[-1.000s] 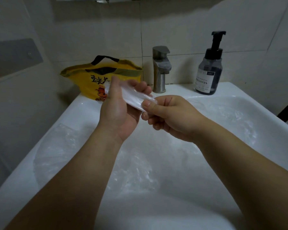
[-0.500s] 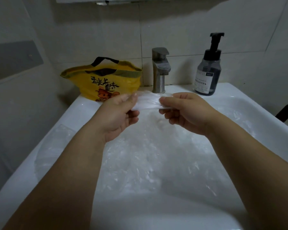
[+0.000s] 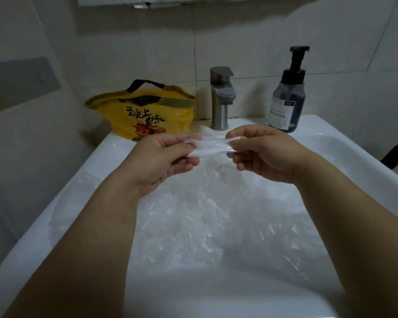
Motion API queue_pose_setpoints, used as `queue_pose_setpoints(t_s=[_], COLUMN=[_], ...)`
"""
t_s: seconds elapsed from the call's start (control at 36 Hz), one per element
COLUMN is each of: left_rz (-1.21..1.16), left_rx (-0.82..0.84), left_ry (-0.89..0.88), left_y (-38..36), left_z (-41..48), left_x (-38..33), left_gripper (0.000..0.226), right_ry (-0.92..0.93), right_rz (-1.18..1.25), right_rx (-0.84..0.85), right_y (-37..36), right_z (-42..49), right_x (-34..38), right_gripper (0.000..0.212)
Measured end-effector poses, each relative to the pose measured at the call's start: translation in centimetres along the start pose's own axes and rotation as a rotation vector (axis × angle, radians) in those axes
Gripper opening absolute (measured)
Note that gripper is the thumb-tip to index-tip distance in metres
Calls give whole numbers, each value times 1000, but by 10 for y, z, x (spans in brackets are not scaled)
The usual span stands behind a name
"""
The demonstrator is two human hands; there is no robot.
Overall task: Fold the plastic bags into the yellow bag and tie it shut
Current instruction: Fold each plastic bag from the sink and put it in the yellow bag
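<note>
A folded strip of clear plastic bag (image 3: 210, 146) is stretched between my two hands above the sink. My left hand (image 3: 163, 157) pinches its left end and my right hand (image 3: 262, 152) pinches its right end. The yellow bag (image 3: 145, 113), with a black handle and an orange cartoon print, stands open on the sink's back left corner, just behind my left hand. More crumpled clear plastic bags (image 3: 205, 216) lie spread in the basin under my forearms.
A white sink (image 3: 345, 143) fills the lower view. A metal tap (image 3: 221, 97) stands at the back centre and a dark soap pump bottle (image 3: 287, 97) to its right. Tiled walls close in behind and on the left.
My hands turned the folded plastic from a slant to level and drew apart, stretching it into a strip. They also dropped a little lower in front of the tap.
</note>
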State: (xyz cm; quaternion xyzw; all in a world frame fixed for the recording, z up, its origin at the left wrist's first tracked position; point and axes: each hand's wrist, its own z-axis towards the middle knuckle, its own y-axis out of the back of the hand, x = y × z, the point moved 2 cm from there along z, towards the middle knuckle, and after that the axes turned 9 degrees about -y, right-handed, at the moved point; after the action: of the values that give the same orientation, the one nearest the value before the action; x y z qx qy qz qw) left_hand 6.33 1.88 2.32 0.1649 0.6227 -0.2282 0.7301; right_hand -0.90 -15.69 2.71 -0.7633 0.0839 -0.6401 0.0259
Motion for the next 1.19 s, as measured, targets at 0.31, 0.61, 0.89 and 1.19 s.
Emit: queue_pose_setpoints(t_s=[0.31, 0.61, 0.89, 1.19], left_rz=[-99, 79, 198, 253], left_rx=[-52, -76, -53, -45], left_ry=[-80, -187, -217, -229], left_y=[-1, 0, 2, -1], left_z=[-2, 1, 2, 0], left_x=[-8, -2, 1, 0], left_gripper=[37, 14, 24, 20], right_ry=[98, 117, 59, 48], right_rz=[134, -18, -52, -323], right_rx=[-23, -35, -79, -158], right_y=[-2, -1, -1, -4], right_z=[-1, -2, -4, -6], right_x=[2, 1, 2, 2], right_gripper=[22, 14, 14, 7])
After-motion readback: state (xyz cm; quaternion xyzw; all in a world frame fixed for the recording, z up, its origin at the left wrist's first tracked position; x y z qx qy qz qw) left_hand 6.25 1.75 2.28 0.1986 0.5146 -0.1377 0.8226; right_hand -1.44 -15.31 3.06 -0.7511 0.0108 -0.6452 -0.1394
